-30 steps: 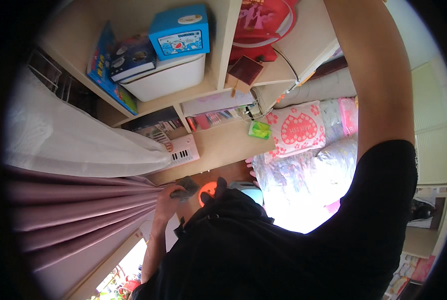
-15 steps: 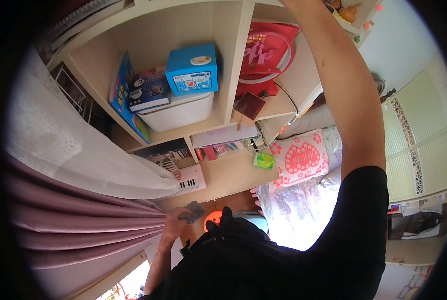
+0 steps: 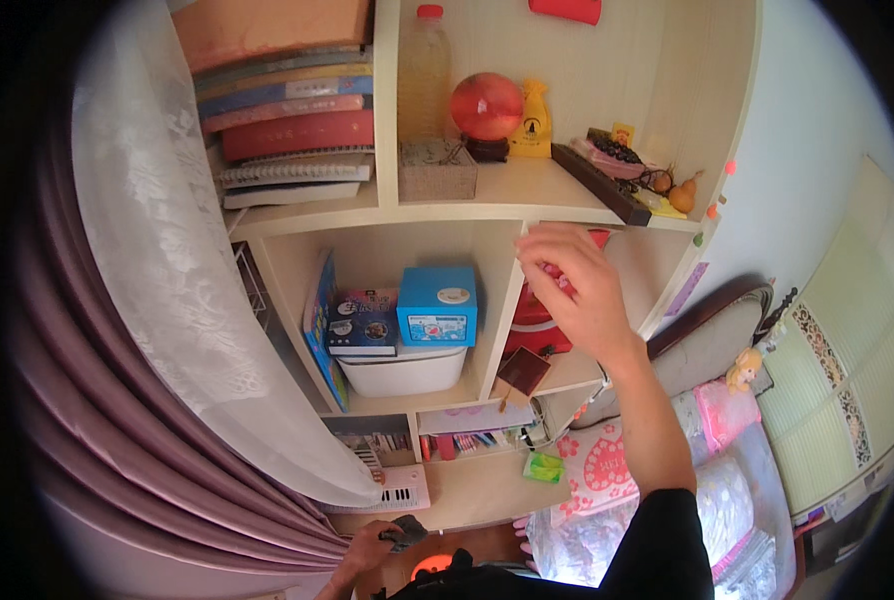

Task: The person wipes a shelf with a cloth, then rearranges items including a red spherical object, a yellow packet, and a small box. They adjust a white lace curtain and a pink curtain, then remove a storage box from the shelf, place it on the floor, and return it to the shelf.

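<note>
My left hand (image 3: 367, 548) clutched a grey cloth (image 3: 404, 534); my right hand (image 3: 582, 292) hung by the shelf (image 3: 447, 213), grip unclear; nothing looked finished!

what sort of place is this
Most likely a home bedroom, perhaps a child's: there is a padded headboard, a pillow with a pink heart on it and a small pink keyboard.

There are two bare hands, one left (image 3: 369, 550) and one right (image 3: 579, 290), one crumpled dark grey cloth (image 3: 405, 533), and two curtains, one white lace (image 3: 177, 240) and one mauve fabric (image 3: 117, 400). One bright blue box (image 3: 437, 303), one white plastic bin (image 3: 405, 373), one glossy red sphere (image 3: 487, 105) and one yellow drawstring pouch (image 3: 534, 122) also show.
</note>
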Available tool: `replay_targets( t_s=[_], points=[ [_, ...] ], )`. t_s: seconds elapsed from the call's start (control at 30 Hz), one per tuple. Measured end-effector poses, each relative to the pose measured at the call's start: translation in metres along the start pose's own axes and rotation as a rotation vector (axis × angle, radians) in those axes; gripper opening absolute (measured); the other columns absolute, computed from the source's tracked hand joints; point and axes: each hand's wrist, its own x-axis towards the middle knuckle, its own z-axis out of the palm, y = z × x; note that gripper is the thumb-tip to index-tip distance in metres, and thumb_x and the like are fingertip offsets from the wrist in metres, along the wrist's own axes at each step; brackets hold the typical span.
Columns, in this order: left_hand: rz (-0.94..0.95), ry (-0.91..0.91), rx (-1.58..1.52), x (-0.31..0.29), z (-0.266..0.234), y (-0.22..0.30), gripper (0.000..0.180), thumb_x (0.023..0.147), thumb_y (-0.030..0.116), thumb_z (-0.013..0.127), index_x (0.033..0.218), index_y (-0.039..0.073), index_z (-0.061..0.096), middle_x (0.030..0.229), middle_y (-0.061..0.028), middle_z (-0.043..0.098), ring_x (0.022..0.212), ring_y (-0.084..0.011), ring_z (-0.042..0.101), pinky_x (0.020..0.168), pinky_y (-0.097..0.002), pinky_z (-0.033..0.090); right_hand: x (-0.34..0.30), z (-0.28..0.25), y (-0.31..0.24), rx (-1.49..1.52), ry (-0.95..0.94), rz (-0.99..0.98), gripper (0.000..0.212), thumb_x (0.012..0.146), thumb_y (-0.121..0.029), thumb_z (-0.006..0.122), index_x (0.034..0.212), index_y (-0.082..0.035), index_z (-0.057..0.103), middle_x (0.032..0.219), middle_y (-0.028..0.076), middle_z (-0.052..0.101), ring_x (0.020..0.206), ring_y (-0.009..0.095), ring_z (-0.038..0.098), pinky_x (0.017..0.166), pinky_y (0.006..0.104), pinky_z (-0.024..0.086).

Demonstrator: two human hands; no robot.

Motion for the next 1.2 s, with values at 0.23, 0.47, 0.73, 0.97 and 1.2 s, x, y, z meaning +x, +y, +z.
replay_targets(
  t_s=[0.23,0.47,0.73,0.97,1.2],
  points=[
    [0.001,0.024,0.001,-0.007,0.001,-0.010,0.034,0.074,0.003,0.059,0.106,0.006,0.072,0.105,-0.0175,0.070,0.100,-0.0293,0.069,0.089,-0.0380,0.053,-0.149,0.024,0.027,0.054,-0.300,0.512,0.013,0.086,-0.010,0.068,0.098,-0.005,0.067,0.096,0.016,0.067,0.088,0.033,0.066,0.078,0.0396,0.054],
    [-0.157,0.025,-0.041,-0.029,0.001,-0.018,0.035,0.073,-0.001,0.059,0.106,0.005,0.071,0.101,-0.0156,0.070,0.098,-0.0267,0.069,0.088,-0.0354,0.052,-0.302,0.056,0.108,-0.139,-0.419,0.716,0.057,0.078,-0.034,0.076,0.125,-0.008,0.058,0.124,0.023,0.058,0.115,0.040,0.057,0.097,0.0454,0.047],
    [-0.129,0.029,0.080,-0.030,0.005,-0.008,0.037,0.072,-0.001,0.060,0.107,0.006,0.071,0.101,-0.0152,0.072,0.096,-0.0269,0.069,0.086,-0.0354,0.053,-0.294,0.077,0.143,-0.078,-0.420,0.687,0.091,0.067,-0.042,0.085,0.141,-0.011,0.044,0.141,0.020,0.045,0.126,0.041,0.048,0.106,0.0481,0.043],
    [-0.171,0.036,0.026,-0.021,0.011,-0.011,0.034,0.071,0.002,0.062,0.103,0.007,0.074,0.099,-0.0165,0.071,0.093,-0.0277,0.070,0.084,-0.0362,0.054,-0.289,0.076,0.134,-0.060,-0.466,0.783,0.085,0.068,-0.038,0.086,0.136,-0.007,0.046,0.137,0.023,0.045,0.132,0.038,0.042,0.111,0.0415,0.038],
    [-0.066,0.052,0.010,-0.016,0.014,-0.021,0.030,0.076,0.002,0.063,0.105,0.004,0.072,0.090,-0.0151,0.072,0.083,-0.0223,0.070,0.078,-0.0339,0.054,-0.233,-0.022,0.070,0.212,-0.396,0.794,0.068,0.073,-0.022,0.084,0.130,-0.005,0.050,0.130,0.017,0.046,0.126,0.030,0.048,0.106,0.0386,0.041]
  ],
)
